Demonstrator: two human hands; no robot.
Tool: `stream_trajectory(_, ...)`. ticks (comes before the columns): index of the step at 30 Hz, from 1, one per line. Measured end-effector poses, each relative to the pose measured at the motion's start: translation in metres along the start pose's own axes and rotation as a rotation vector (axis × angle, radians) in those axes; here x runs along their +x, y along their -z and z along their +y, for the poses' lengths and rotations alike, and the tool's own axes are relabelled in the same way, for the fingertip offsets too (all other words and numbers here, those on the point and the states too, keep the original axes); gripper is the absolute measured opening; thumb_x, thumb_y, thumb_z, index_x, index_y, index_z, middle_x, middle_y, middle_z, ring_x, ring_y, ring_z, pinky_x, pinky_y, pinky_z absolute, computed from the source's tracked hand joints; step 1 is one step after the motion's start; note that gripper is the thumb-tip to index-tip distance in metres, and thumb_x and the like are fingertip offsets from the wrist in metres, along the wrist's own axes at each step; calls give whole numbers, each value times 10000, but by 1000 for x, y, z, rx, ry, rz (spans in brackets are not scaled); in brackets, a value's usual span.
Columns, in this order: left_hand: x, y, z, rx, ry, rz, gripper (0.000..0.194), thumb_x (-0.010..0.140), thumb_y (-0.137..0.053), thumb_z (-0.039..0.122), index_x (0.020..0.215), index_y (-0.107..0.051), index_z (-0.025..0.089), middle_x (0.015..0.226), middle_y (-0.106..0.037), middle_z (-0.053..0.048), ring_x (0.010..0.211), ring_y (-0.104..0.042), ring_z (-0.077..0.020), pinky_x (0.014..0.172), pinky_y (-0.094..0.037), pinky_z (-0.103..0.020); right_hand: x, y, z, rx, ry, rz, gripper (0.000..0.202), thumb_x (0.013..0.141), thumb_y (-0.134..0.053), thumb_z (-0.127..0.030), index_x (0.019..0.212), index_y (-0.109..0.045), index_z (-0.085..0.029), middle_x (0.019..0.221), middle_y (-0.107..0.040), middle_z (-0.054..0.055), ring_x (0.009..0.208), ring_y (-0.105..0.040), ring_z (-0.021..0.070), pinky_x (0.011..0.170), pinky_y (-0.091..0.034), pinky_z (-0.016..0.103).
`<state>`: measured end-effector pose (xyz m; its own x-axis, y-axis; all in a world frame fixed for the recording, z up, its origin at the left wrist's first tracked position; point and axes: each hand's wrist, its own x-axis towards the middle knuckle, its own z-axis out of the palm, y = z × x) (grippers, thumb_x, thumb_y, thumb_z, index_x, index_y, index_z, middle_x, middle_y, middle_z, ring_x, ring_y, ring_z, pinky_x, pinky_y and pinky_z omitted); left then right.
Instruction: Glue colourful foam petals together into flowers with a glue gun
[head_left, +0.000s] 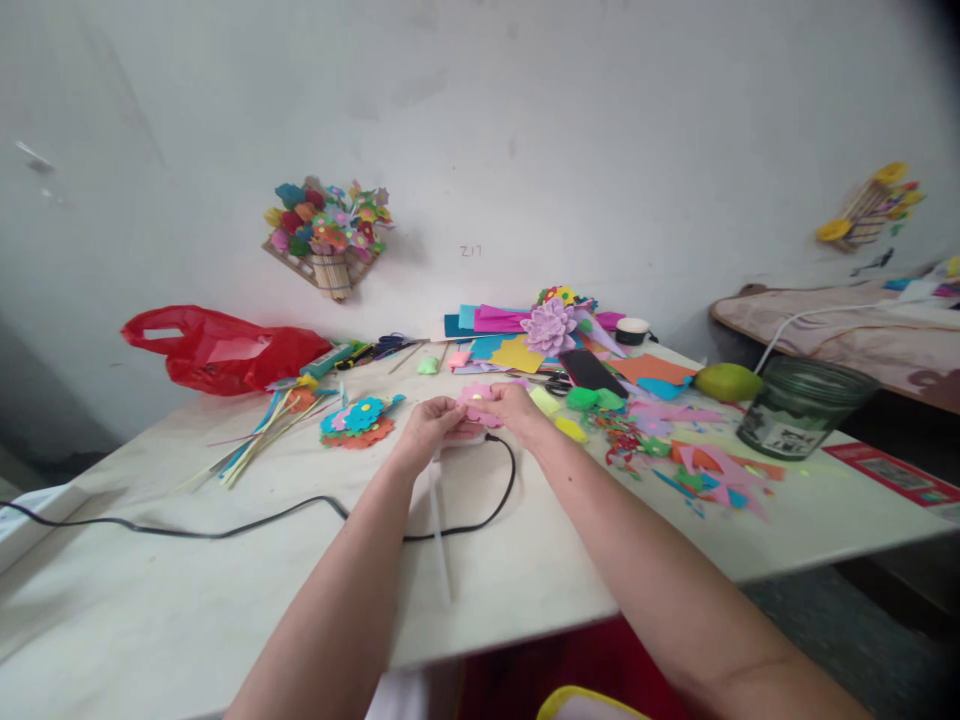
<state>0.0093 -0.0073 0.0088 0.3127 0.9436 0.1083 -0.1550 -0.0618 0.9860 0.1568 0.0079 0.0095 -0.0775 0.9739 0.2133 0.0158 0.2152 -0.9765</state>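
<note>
Lying left of centre on the counter (187,575), blue flowers (365,413) look already cut; between front and back edges, left hand (435,425) and right hand (512,405) pinch a pink flower (474,393), grip narrow, completeness unclear; coloured sheets (517,355) along the back edge seem unused.

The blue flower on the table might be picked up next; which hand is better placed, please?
Probably the left hand: the blue flower lies on that side, closer to it than to the right hand. Both hands hold the pink flower.
</note>
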Motion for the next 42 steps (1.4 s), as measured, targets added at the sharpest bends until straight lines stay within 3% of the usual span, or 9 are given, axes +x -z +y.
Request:
stream_trajectory(9, 1, -1, 0, 24, -32, 18, 295, 630, -682, 364, 714, -505, 143, 625, -641, -17, 665, -653, -183, 640, -524, -291, -4, 5, -10, 57, -12, -82, 365, 585, -642, -490, 581, -509, -150, 476, -429, -54, 425, -345, 50, 417, -261, 201)
stream_trajectory(14, 0, -3, 1, 29, -12, 24, 297, 613, -700, 356, 693, -510, 141, 640, -636, -12, 649, -652, -171, 659, -527, -294, -4, 3, -8, 63, -27, -48, 311, 581, -660, -425, 607, -538, -140, 489, -458, -45, 433, -358, 52, 427, -262, 203)
stream_trajectory(20, -2, -4, 3, 57, 9, 26, 291, 622, -693, 359, 699, -521, 138, 647, -644, -26, 649, -652, -176, 660, -528, -301, -3, 1, -7, 56, 24, -38, 348, 541, -689, -403, 525, -444, -157, 459, -396, -69, 428, -327, 46, 419, -229, 203)
stream_trajectory(27, 0, 0, 0, 11, -60, 32, 270, 647, -670, 364, 716, -524, 148, 627, -643, -9, 671, -654, -178, 641, -523, -282, -2, 5, -8, 52, -4, -28, 372, 611, -616, -515, 639, -578, -146, 486, -421, -52, 442, -342, 56, 435, -254, 206)
stream_trajectory(37, -2, -2, 3, 59, -18, 29, 309, 611, -697, 372, 741, -558, 129, 679, -661, -41, 694, -656, -185, 710, -517, -309, -4, 2, -8, 91, -9, -36, 311, 548, -683, -392, 548, -484, -153, 453, -401, -64, 420, -339, 53, 410, -236, 201)
stream_trajectory(42, -2, 0, 3, 67, -36, 21, 297, 614, -694, 372, 718, -559, 129, 657, -657, -36, 677, -654, -184, 702, -516, -313, -5, 4, -11, 67, 26, -57, 363, 585, -645, -469, 514, -465, -162, 435, -356, -66, 415, -301, 53, 408, -218, 208)
